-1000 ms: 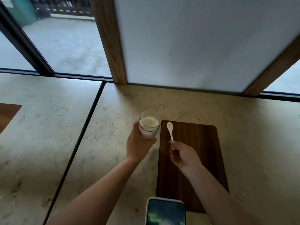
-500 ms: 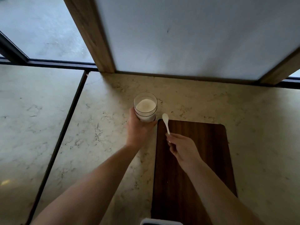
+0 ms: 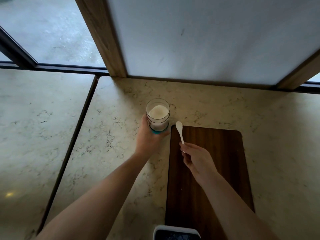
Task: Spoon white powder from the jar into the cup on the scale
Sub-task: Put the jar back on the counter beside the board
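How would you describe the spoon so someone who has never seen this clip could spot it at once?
Start at the dark wooden board lying on the marble counter. At its far left corner, just right of the glass jar of white powder, the right hand pinches a small spoon by its handle, bowl pointing away. It is the only slim, all-white utensil in view, and its bowl looks empty.

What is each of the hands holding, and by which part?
Left hand: the glass jar, around its lower body. Right hand: the white spoon, by its handle end.
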